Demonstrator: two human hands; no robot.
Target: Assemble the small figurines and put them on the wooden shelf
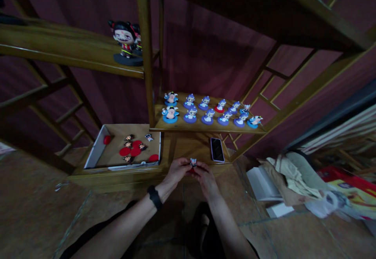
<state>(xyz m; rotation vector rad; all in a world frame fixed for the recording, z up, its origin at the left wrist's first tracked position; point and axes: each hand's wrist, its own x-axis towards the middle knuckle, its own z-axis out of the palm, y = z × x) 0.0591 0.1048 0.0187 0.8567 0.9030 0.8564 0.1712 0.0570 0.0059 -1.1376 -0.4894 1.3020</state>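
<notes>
Both my hands meet in front of the low shelf, around a small figurine (pixel 193 161) with a pale head and something red beneath it, perhaps a base. My left hand (pixel 178 169), below a black wristband, closes on it from the left. From the right, the fingers of my right hand (pixel 203 174) pinch it too. The fingers partly hide its lower part. To the left lies a shallow cardboard box (pixel 113 133) with several loose dark-haired figurines, a grey-and-white figurine (pixel 149 137) and several red discs (pixel 135 151).
On the raised shelf (pixel 188 127), several figurines on blue, purple and red bases stand in two rows. A phone (pixel 217 149) lies on the lower board. A larger figurine (pixel 125 41) stands at upper left. White boxes (pixel 263 182) and bags sit on the floor at right.
</notes>
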